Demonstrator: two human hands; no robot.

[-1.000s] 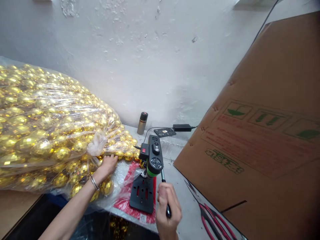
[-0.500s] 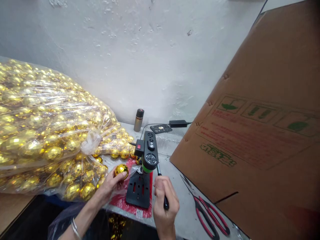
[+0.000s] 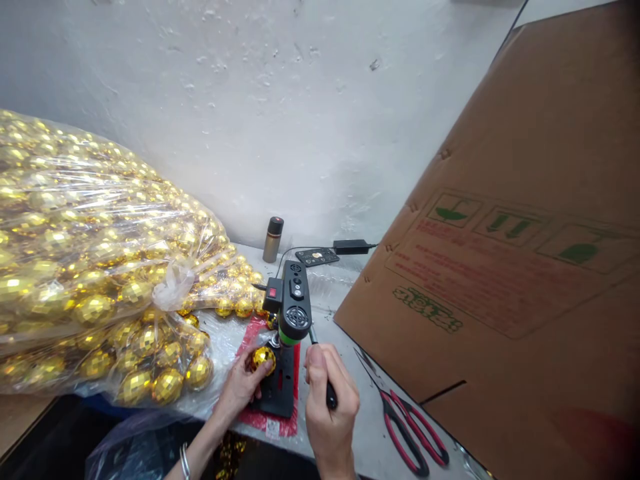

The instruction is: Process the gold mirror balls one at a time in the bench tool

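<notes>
A shiny gold faceted ball (image 3: 263, 360) is held in the fingers of my left hand (image 3: 245, 380), over the black slotted base plate (image 3: 281, 393) of a small drill press (image 3: 296, 300). The ball is just left of and below the press head, which has a green ring at its lower end. My right hand (image 3: 330, 403) is wrapped round the black-gripped lever (image 3: 331, 395) at the right side of the press. Whether the drill tip touches the ball I cannot tell.
A clear plastic bag of gold balls (image 3: 95, 310) fills the left. Red-handled scissors (image 3: 413, 427) lie right of the press, beside a large cardboard box (image 3: 480, 267). Behind stand a small bottle (image 3: 273, 239), a dark phone-like slab (image 3: 317, 257) and a black adapter (image 3: 351, 247).
My left hand has carried the gold ball rightward and down, from beside the press to over its base plate. My right hand keeps its hold on the lever.
</notes>
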